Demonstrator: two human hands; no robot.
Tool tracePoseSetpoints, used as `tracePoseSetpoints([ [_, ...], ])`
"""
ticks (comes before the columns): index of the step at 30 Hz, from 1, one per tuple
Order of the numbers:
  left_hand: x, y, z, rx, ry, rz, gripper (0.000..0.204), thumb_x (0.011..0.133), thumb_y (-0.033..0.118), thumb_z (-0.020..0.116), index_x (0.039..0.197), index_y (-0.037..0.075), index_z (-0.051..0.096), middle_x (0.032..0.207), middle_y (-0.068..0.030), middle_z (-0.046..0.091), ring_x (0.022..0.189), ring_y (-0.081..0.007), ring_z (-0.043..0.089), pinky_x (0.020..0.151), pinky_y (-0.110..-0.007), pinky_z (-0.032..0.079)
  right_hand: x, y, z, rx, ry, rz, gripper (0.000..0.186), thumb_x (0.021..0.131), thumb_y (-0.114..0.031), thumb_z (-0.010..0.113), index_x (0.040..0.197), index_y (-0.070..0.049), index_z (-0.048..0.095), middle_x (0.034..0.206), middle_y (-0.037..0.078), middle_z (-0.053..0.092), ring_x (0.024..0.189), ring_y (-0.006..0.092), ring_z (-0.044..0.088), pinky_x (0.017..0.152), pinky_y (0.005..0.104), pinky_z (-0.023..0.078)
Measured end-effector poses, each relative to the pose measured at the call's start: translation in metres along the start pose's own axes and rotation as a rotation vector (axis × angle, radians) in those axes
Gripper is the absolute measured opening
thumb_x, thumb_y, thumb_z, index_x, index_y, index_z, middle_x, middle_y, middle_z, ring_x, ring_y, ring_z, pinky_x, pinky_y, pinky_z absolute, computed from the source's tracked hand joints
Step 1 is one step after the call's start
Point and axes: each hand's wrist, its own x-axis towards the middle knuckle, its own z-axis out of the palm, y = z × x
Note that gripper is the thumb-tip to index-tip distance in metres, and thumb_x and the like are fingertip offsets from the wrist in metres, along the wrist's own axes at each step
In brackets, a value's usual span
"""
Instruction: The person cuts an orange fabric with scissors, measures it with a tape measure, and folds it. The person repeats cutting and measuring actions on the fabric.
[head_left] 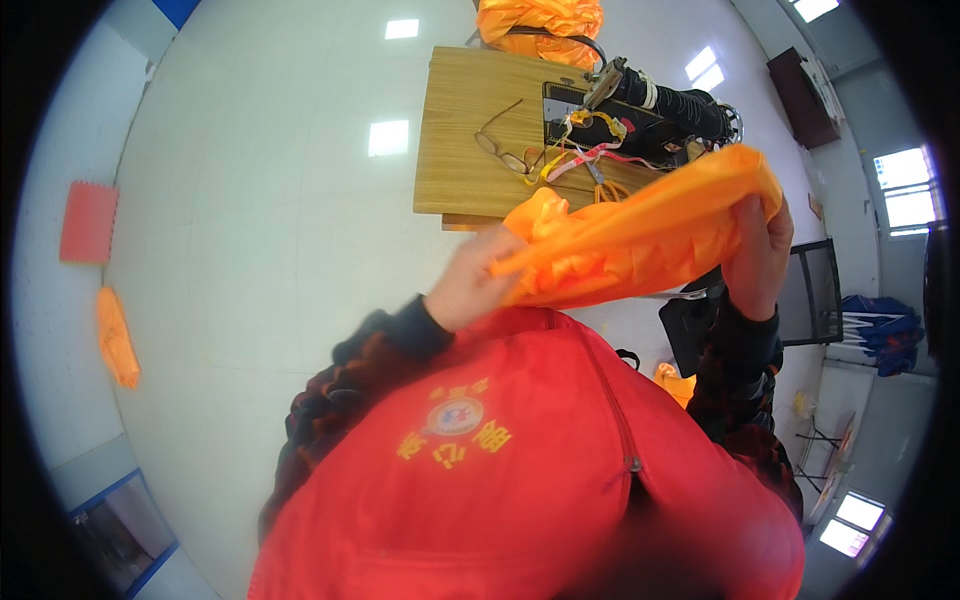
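Observation:
A piece of shiny orange fabric [640, 235] is stretched between my two hands, in front of my red vest. My left hand [475, 278] is closed on its left end, somewhat blurred. At the right end my right hand [760, 255] grips the cloth, with part of the fingers hidden behind the fabric. One long folded edge runs taut from hand to hand, and gathered folds hang below it. Just beyond the cloth stands a wooden sewing table [450, 130] with a black sewing machine [670, 105] on it.
Eyeglasses [500, 150], a tape measure [585, 158] and orange-handled scissors [605, 185] lie on the table. More orange fabric [545, 18] is heaped behind it. A black chair [810, 292] stands at the right. Another orange cloth [118, 338] lies on the floor by the left wall.

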Motion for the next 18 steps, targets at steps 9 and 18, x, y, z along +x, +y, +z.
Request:
tracePoseSetpoints([
  [9,0.041,0.090,-0.128,-0.029,0.162,-0.034,0.011,0.089,0.004,0.045,0.098,0.005,0.051,0.088,0.0022,0.050,0.081,-0.0046,0.046,0.074,-0.019,0.041,0.057,-0.010,0.018,-0.201,-0.135,0.038,0.029,0.094,-0.022,0.055,0.108,0.002,0.061,0.091,-0.001,0.061,0.082,0.0034,0.054,0.071,0.0191,0.044],
  [18,0.102,0.268,-0.213,1.122,-0.038,-0.012,0.038,0.081,0.029,0.072,0.111,0.008,0.063,0.096,-0.0032,0.068,0.087,-0.0145,0.066,0.082,-0.027,0.052,0.169,-0.101,0.036,-0.047,-0.510,-0.388,0.044,0.095,-0.025,0.051,0.133,-0.001,0.046,0.123,0.006,0.056,0.112,0.0150,0.052,0.097,0.0276,0.040],
])
